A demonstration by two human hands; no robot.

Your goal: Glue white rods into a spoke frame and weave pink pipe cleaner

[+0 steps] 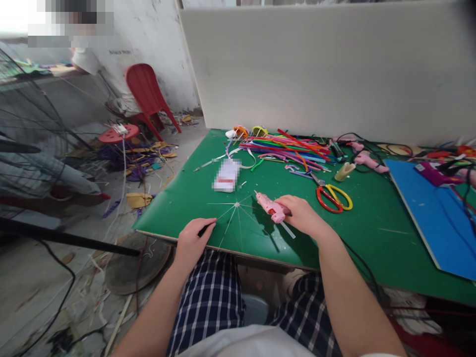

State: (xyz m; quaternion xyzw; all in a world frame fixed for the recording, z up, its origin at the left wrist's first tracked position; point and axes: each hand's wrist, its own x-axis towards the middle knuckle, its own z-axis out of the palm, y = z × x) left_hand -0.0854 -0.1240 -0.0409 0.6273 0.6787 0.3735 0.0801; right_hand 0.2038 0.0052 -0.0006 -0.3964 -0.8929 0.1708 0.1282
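Observation:
My right hand (303, 214) is closed around a pink glue gun (271, 207) whose nozzle points left toward a star of thin white spokes (235, 208) lying flat on the green table (372, 233). My left hand (192, 239) rests at the table's near edge with its fingers pinched on a thin dark stick (206, 228) at the end of one spoke. A glue stick pokes out of the back of the gun.
A pile of coloured sticks (286, 146), red-and-yellow scissors (332, 196), more pink glue guns (366, 161) and cables lie further back. A blue board (439, 213) covers the right side. A white board stands behind. A red chair (147, 94), stool and floor scraps are at left, with a person beyond.

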